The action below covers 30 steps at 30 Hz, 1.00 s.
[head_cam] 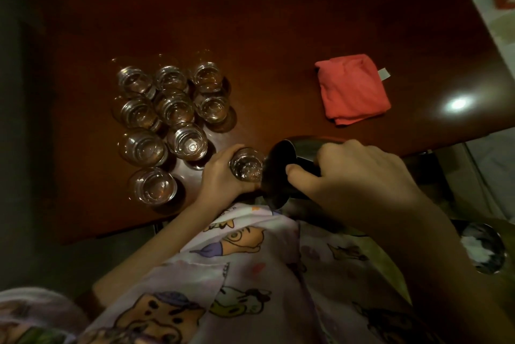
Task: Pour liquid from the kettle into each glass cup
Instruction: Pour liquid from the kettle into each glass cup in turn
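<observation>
Kettle tipped toward a glass held at the near table edge.

The left hand (223,173) grips a small glass cup (246,166), fingers curled round it, just above the near edge of the dark wooden table (278,37). The right hand (354,176) is clamped on the dark metal kettle (281,173), tilted with its open mouth touching the cup. Nine more glasses (170,120) stand clustered to the left; a folded red cloth (354,90) lies well apart on the right.
</observation>
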### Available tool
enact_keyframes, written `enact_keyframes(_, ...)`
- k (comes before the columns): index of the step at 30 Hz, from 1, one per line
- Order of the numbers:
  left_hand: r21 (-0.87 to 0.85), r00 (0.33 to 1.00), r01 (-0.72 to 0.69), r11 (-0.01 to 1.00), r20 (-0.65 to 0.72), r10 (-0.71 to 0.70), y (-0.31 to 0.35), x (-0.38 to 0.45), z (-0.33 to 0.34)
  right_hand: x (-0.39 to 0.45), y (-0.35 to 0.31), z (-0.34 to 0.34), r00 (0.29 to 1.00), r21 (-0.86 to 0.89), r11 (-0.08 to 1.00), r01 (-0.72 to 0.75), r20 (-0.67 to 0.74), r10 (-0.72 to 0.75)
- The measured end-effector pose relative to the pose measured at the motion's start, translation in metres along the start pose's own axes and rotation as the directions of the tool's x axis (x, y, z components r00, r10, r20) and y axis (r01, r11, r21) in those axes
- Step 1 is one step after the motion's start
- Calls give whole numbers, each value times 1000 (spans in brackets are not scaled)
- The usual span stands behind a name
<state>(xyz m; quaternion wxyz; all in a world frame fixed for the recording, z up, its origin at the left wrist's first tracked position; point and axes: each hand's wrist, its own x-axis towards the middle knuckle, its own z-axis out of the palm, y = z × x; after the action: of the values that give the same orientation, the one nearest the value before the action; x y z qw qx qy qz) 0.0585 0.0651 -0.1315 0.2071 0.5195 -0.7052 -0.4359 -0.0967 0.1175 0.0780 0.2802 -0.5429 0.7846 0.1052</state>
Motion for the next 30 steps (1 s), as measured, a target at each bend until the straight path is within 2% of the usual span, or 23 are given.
enact_keyframes(8,7,999,-50,999,-4,50,5,4,-1,6,17,12,996,71,997,-30,-84,36)
enact_keyframes(11,1,999,-31,1000,-30,31,4,6,-1,5,30,19,988,153,988,-27,-146,49)
enact_keyframes(14,-3,999,-2,1000,-43,2,5,9,-1,10,41,28,975,317,948,-25,-202,94)
enact_keyframes(17,2,999,17,1000,-31,-17,5,15,1,18,49,39,952,489,872,-19,-257,164)
enact_keyframes(23,-23,999,28,999,-23,-28,10,33,2,26,55,59,887,706,708,20,-339,313)
enact_keyframes(30,53,999,16,998,-38,-14,14,72,-9,37,49,73,845,921,375,108,-284,453)
